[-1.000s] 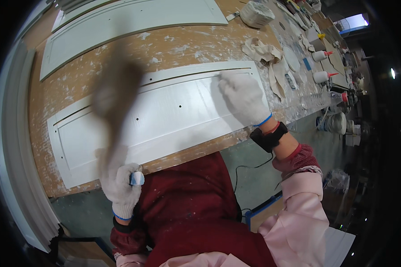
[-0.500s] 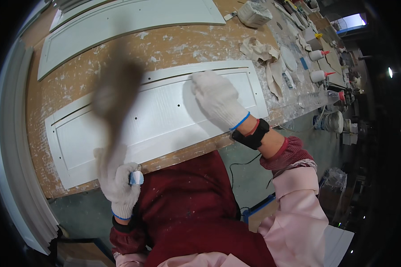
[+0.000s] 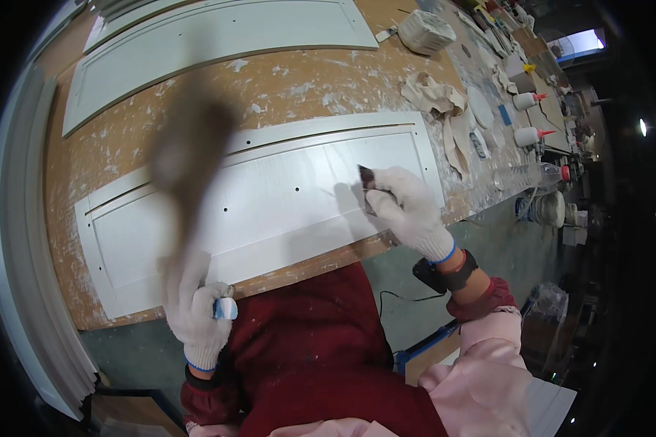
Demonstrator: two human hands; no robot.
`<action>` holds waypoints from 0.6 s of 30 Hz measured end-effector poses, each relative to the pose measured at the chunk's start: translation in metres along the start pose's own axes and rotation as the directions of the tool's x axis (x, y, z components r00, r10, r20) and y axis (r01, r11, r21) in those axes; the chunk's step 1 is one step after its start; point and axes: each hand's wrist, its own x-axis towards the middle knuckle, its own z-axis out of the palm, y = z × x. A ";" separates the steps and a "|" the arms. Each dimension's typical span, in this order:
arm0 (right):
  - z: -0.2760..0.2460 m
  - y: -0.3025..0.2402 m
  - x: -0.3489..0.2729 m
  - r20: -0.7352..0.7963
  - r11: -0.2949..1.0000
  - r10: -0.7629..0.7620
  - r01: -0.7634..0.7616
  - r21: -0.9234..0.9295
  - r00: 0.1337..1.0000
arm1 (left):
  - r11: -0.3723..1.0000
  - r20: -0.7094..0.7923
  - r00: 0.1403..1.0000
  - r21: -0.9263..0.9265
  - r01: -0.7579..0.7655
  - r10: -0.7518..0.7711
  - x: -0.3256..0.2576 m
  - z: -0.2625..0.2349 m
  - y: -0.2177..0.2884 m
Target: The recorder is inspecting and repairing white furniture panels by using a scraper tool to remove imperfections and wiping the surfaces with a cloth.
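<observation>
A long white panel point(image 3: 270, 218) with a raised frame and several small dark holes lies on the wooden bench. Over its right part, my right hand point(image 3: 408, 207), in a white knit glove, is closed on a thin dark sheet like sandpaper point(image 3: 366, 176), lifted off the surface. My left hand point(image 3: 202, 320), gloved too, is at the panel's near left edge. It is closed round a small blue-and-white object point(image 3: 225, 309) whose kind I cannot make out. A blurred brown shape point(image 3: 193, 146) close to the camera hides part of the panel and of my left fingers.
Another white panel point(image 3: 219, 40) lies farther back on the paint-spattered bench point(image 3: 299, 87). A rag point(image 3: 444, 102), a white wrapped bundle point(image 3: 426, 32), glue bottles point(image 3: 528, 136) and a clear plastic bottle point(image 3: 528, 175) stand or lie at the right. White boards point(image 3: 33, 240) line the left side.
My right hand has come nearer to me and to the right, up off the panel, and the dark sheet now shows in its fingers. My left hand stays at the panel's edge.
</observation>
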 end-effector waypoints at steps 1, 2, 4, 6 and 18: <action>-0.003 0.007 -0.006 0.000 1.000 0.000 0.000 0.004 1.000 | 1.000 0.002 1.000 0.004 0.000 0.000 -0.001 -0.001 0.000; -0.004 0.017 -0.011 -0.060 0.994 0.066 -0.061 0.090 0.996 | 1.000 0.012 1.000 0.017 0.006 -0.006 -0.002 -0.003 0.001; -0.015 0.021 -0.016 -0.092 0.940 0.242 -0.210 0.268 0.966 | 1.000 0.023 1.000 0.027 0.010 -0.010 -0.002 -0.003 0.000; -0.019 0.029 -0.021 -0.156 0.929 0.276 -0.222 0.297 0.948 | 0.997 0.047 0.999 0.068 -0.021 0.018 -0.003 -0.002 0.000; -0.011 0.067 -0.035 -0.319 0.878 0.375 -0.223 0.424 0.870 | 0.978 0.106 0.994 0.200 -0.059 0.039 -0.005 -0.001 -0.001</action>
